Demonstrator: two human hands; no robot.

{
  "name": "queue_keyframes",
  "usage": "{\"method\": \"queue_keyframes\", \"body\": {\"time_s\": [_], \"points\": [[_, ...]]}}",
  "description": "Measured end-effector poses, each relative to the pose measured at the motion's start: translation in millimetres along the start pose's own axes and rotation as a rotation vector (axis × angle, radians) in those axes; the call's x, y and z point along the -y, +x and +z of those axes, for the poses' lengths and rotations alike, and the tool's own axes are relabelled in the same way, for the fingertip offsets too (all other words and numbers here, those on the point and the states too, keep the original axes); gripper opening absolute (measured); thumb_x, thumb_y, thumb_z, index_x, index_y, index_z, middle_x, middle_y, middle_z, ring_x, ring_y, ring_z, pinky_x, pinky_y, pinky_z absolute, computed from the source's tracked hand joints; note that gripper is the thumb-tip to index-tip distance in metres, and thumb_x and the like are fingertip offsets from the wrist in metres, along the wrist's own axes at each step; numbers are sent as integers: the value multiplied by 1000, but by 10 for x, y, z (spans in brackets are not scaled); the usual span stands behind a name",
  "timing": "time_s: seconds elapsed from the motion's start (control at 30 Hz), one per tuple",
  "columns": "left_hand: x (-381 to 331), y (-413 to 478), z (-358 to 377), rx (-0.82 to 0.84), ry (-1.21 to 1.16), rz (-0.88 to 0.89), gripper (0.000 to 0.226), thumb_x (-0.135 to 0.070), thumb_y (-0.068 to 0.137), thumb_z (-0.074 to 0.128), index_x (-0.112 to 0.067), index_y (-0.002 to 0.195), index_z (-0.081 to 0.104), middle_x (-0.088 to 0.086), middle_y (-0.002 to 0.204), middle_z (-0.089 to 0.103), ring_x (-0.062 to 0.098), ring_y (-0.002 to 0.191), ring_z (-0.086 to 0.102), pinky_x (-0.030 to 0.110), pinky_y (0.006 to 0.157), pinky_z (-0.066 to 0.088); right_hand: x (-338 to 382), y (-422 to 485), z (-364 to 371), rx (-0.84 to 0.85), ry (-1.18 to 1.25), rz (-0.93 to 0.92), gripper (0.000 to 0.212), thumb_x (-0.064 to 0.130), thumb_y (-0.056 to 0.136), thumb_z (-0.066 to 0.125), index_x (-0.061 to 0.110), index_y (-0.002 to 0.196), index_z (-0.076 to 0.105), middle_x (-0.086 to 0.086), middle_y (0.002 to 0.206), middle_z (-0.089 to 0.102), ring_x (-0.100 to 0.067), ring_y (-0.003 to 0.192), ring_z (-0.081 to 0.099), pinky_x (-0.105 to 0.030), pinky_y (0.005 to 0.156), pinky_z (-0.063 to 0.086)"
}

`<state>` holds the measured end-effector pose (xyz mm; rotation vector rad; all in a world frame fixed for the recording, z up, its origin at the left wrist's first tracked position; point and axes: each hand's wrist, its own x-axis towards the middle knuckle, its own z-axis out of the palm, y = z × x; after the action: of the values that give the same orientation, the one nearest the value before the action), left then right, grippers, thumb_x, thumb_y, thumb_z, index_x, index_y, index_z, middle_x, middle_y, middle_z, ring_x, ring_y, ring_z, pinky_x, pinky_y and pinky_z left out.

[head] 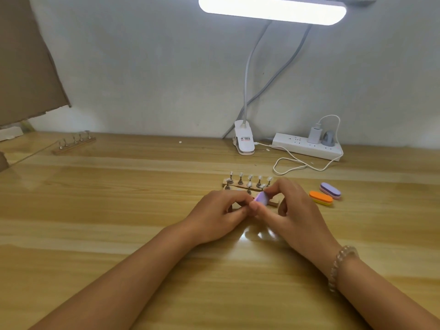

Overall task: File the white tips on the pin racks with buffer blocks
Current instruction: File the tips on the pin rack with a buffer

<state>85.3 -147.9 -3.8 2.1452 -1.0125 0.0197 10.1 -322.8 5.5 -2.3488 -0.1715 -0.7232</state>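
Two wooden pin racks (pixel 240 185) with white tips on metal pins lie side by side in the middle of the table, and a third rack's end (pixel 273 203) shows between my hands. My right hand (pixel 289 210) pinches a purple buffer block (pixel 261 198) by thumb and fingers over the nearest rack. My left hand (pixel 217 214) is closed around something small at that rack's left part; what it grips is hidden. An orange buffer block (pixel 320 197) and a second purple buffer block (pixel 330 190) lie to the right.
Another pin rack (pixel 73 144) sits at the back left. A clip lamp base (pixel 244 140), a white power strip (pixel 308 146) with a charger and a looping cable (pixel 292 164) stand by the wall. The lamp head (pixel 272 9) glows above.
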Motion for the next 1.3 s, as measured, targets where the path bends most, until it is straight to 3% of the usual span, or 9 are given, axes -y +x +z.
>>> {"method": "queue_keyframes", "body": {"time_s": [0.1,0.27,0.37,0.57,0.67,0.87,1.0,1.13,1.3], "points": [[20,-11,5,-14,-11,-14,18,-17,93,61,-30,100,71,-31,74,59,3,59,45,18,56,30,40,-62,29,53,-97,-144,37,51,75,70,23,92,54,14,91,51,4,64,48,-19,55,33],[-22,-18,22,-27,-57,-17,19,-25,95,63,-42,89,68,-26,87,69,-2,54,48,15,56,31,-85,55,-11,-57,76,106,32,47,77,73,22,89,59,13,91,61,-3,68,50,-25,66,39],[-44,-23,24,-36,-108,2,13,-21,94,66,-31,90,72,-20,87,70,-9,56,49,10,56,33,-100,47,-54,-171,207,170,37,57,74,65,27,94,56,13,94,64,-9,61,51,-25,63,40],[-36,-17,-17,-36,-150,-43,17,-16,93,65,-31,92,71,-22,80,64,0,50,40,12,53,29,12,-44,16,33,-4,-44,43,60,74,66,28,99,52,17,97,55,-11,60,54,-34,57,50],[-36,-14,-10,-46,-141,-60,14,-18,92,67,-30,90,72,-26,74,62,-1,50,42,12,53,30,-1,-33,7,19,-6,-4,47,66,71,62,29,98,51,18,96,53,-11,59,52,-36,59,50],[-27,-21,-18,-16,-167,-62,18,-14,92,65,-30,89,73,-24,74,62,2,50,38,16,53,30,23,-79,17,33,-123,-160,39,57,77,65,26,96,52,14,94,49,4,60,47,-17,51,36],[-57,-16,-34,-32,-154,-41,14,-21,94,67,-33,87,71,-18,82,67,1,48,40,14,51,29,3,-14,-9,-20,-35,12,37,55,74,68,25,89,51,14,90,53,-4,62,49,-33,58,46],[-43,-21,-31,0,-188,-33,19,-10,92,66,-27,89,73,-17,80,66,-3,48,42,12,51,27,44,-83,16,18,-110,-113,43,59,74,67,24,91,49,18,85,46,-1,66,50,-16,51,33],[-35,-20,-49,-46,-277,-27,11,-17,94,67,-19,95,78,-17,79,70,3,48,32,15,49,27,-39,12,2,-52,57,129,41,56,71,73,24,87,52,13,87,59,-7,66,50,-27,62,42]]}}
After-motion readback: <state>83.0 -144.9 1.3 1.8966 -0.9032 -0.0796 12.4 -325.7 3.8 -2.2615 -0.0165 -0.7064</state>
